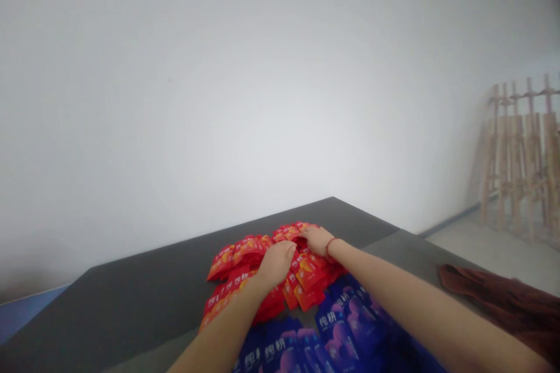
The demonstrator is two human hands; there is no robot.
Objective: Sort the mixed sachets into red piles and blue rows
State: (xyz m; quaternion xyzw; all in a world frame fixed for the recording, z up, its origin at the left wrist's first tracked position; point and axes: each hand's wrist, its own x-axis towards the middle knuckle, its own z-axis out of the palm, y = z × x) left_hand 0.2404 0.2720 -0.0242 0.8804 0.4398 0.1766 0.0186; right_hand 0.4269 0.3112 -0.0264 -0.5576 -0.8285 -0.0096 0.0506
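Observation:
Rows of red and orange packets [310,273] with white lettering lie in a pile on the dark grey table. My left hand [276,262] is closed over the middle of the pile, its thumb near the fingers. What is in its grasp is hidden. Farther back, my right hand [318,239], with a red band at the wrist, has its bent fingers around the edge of a red packet [301,241]. Closer to me, overlapping blue and purple packets [335,332] with white lettering lie below and between my forearms.
The dark grey table [144,285] has its far corner near a white wall [280,99]. A dark reddish-brown cloth [494,303] lies on the right side. Wooden easel-like frames [516,151] lean at the far right. A blue surface [30,312] shows at far left.

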